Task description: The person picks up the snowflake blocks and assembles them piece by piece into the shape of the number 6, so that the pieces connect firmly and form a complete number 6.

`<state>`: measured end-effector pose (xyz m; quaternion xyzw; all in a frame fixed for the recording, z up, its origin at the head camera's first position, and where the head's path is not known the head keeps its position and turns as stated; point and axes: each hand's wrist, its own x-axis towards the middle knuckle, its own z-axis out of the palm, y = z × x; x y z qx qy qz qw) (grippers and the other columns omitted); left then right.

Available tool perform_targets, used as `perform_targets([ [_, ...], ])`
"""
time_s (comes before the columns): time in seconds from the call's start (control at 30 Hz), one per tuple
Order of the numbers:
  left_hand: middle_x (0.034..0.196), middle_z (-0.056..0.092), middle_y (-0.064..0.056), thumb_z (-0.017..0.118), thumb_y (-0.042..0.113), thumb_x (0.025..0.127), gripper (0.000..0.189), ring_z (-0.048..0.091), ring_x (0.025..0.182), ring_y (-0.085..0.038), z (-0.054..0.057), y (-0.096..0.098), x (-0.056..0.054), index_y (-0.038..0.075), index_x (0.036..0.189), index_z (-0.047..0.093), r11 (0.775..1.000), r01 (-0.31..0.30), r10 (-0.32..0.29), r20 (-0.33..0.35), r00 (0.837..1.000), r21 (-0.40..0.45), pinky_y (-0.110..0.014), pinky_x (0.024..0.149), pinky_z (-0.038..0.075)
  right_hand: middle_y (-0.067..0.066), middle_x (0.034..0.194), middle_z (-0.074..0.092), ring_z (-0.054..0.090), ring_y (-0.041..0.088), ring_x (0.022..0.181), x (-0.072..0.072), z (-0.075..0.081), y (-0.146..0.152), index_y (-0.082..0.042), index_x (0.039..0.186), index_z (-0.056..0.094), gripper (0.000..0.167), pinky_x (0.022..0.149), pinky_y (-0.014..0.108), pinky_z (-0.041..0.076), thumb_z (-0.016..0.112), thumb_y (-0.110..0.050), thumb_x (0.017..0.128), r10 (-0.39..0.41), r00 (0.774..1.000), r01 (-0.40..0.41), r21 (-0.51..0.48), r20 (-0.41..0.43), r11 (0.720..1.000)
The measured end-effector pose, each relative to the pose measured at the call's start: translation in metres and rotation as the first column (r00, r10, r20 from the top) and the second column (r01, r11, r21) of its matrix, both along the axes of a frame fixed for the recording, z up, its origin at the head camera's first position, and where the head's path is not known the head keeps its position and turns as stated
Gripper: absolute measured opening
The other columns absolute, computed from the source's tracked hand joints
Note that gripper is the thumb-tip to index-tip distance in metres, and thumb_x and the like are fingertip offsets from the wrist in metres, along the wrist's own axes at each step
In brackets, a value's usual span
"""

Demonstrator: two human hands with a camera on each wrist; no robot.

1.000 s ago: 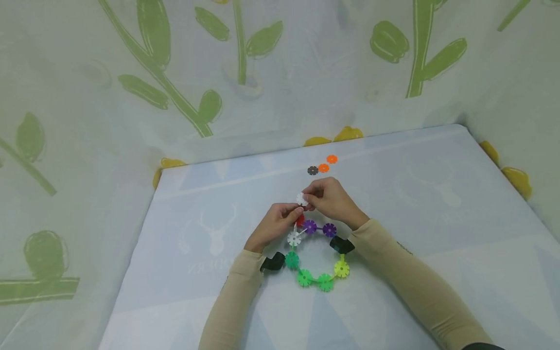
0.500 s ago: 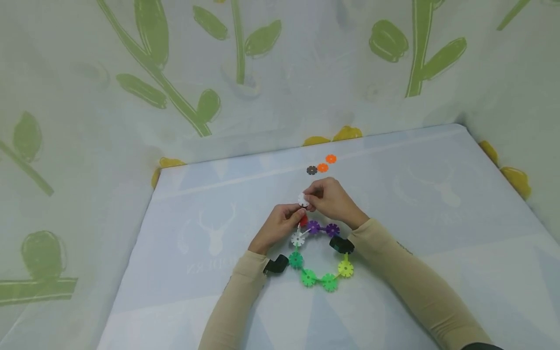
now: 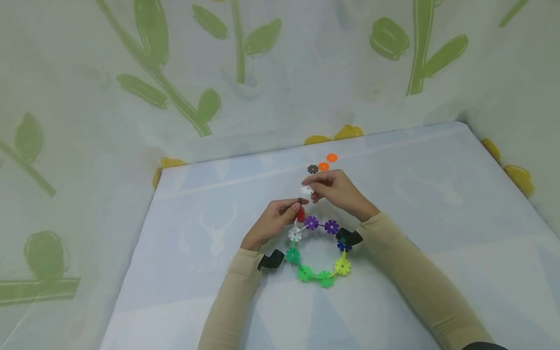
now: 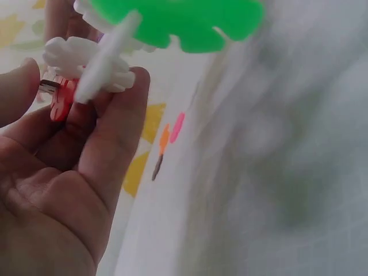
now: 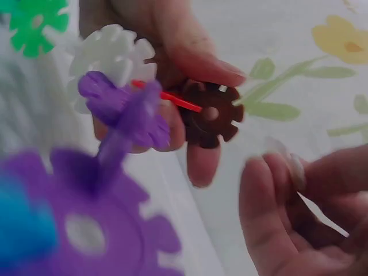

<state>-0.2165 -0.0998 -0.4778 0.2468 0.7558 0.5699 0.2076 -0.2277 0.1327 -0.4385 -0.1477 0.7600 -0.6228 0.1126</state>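
My left hand (image 3: 268, 224) pinches a brown notched snowflake disc (image 5: 229, 122) between thumb and fingers. A red disc (image 3: 300, 214) slots into the brown one and links to a white disc (image 3: 295, 235) in a ring of joined discs. Purple discs (image 3: 331, 227), a dark blue disc (image 3: 344, 246), yellow-green (image 3: 342, 266) and green discs (image 3: 305, 273) make up the ring. Up and to the right, my right hand (image 3: 343, 194) pinches a loose white disc (image 3: 306, 189), apart from the brown disc. In the right wrist view that white disc is mostly hidden by the fingers.
Beyond the hands lie a dark grey-brown disc (image 3: 312, 169) and two orange discs (image 3: 323, 166), flat on the pale patterned table cover (image 3: 393, 291). A leaf-printed curtain (image 3: 306, 87) rises behind the table's far edge. Black wrist cameras (image 3: 272, 259) hang close to the ring.
My right hand has drawn up and right with the white disc, leaving a gap to the brown disc. My left hand and the ring have shifted slightly left and up.
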Motion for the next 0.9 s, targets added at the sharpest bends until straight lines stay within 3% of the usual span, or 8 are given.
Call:
perform_targets([
  [0.13, 0.102, 0.07, -0.019, 0.049, 0.027, 0.111, 0.045, 0.067, 0.096, -0.015, -0.002, -0.003, -0.001, -0.007, 0.14, 0.058, 1.0, -0.006, 0.005, 0.048, 0.999, 0.024, -0.044, 0.101, 0.058, 0.022, 0.127, 0.071, 0.075, 0.035, 0.098, -0.002, 0.002, 0.003, 0.002, 0.131, 0.068, 0.031, 0.09, 0.033, 0.062, 0.06, -0.009, 0.103, 0.064, 0.996, -0.064, -0.006, 0.068, 0.998],
  [0.23, 0.1, 0.07, -0.015, 0.05, 0.027, 0.111, 0.045, 0.066, 0.094, -0.015, -0.003, -0.004, -0.002, -0.005, 0.141, 0.058, 1.0, -0.009, 0.007, 0.067, 0.998, 0.03, -0.044, 0.101, 0.058, 0.023, 0.127, 0.071, 0.072, 0.044, 0.103, -0.003, 0.001, 0.006, 0.004, 0.134, 0.065, 0.036, 0.093, 0.033, 0.061, 0.065, -0.007, 0.1, 0.117, 0.991, -0.117, -0.008, 0.068, 0.993],
  [0.3, 0.099, 0.07, -0.011, 0.05, 0.027, 0.11, 0.045, 0.066, 0.097, -0.015, -0.004, -0.005, -0.002, -0.004, 0.141, 0.059, 1.0, -0.007, 0.005, 0.072, 0.997, 0.026, -0.044, 0.103, 0.057, 0.024, 0.122, 0.072, 0.073, 0.041, 0.098, -0.004, -0.002, 0.007, 0.005, 0.134, 0.065, 0.037, 0.091, 0.03, 0.061, 0.068, -0.007, 0.099, 0.126, 0.991, -0.127, 0.011, 0.04, 0.992],
  [0.4, 0.097, 0.07, -0.009, 0.049, 0.028, 0.111, 0.045, 0.065, 0.101, -0.016, -0.004, -0.004, -0.003, -0.004, 0.14, 0.059, 1.0, 0.003, -0.004, 0.063, 0.998, 0.015, -0.047, 0.106, 0.055, 0.022, 0.102, 0.072, 0.071, 0.028, 0.081, -0.006, -0.004, 0.007, 0.004, 0.125, 0.071, 0.03, 0.082, 0.029, 0.062, 0.069, -0.014, 0.1, 0.074, 0.997, -0.074, 0.041, -0.002, 0.996],
  [0.5, 0.097, 0.071, -0.011, 0.05, 0.029, 0.111, 0.046, 0.064, 0.105, -0.017, -0.003, -0.003, -0.003, -0.004, 0.14, 0.059, 1.0, 0.009, -0.01, 0.052, 0.999, 0.008, -0.049, 0.108, 0.053, 0.024, 0.093, 0.068, 0.063, 0.022, 0.071, -0.006, -0.004, 0.005, 0.002, 0.114, 0.076, 0.027, 0.073, 0.032, 0.06, 0.068, -0.021, 0.101, 0.021, 0.999, -0.018, 0.078, -0.041, 0.997],
  [0.73, 0.102, 0.071, -0.021, 0.051, 0.03, 0.11, 0.048, 0.066, 0.108, -0.019, -0.002, -0.003, -0.002, -0.005, 0.141, 0.058, 1.0, 0.018, -0.018, 0.025, 1.0, 0.004, -0.048, 0.106, 0.054, 0.018, 0.1, 0.075, 0.068, 0.024, 0.073, -0.003, -0.003, -0.004, -0.004, 0.113, 0.077, 0.022, 0.073, 0.03, 0.061, 0.071, -0.02, 0.099, -0.005, 0.999, 0.012, 0.121, -0.053, 0.993],
  [0.9, 0.103, 0.071, -0.02, 0.051, 0.03, 0.11, 0.046, 0.065, 0.106, -0.016, -0.004, -0.002, -0.002, -0.003, 0.141, 0.059, 1.0, 0.015, -0.015, 0.024, 1.0, 0.014, -0.047, 0.106, 0.055, 0.017, 0.094, 0.076, 0.069, 0.021, 0.07, 0.0, -0.005, -0.008, 0.0, 0.118, 0.075, 0.024, 0.072, 0.03, 0.061, 0.07, -0.013, 0.098, -0.005, 0.995, 0.018, 0.124, -0.104, 0.992],
])
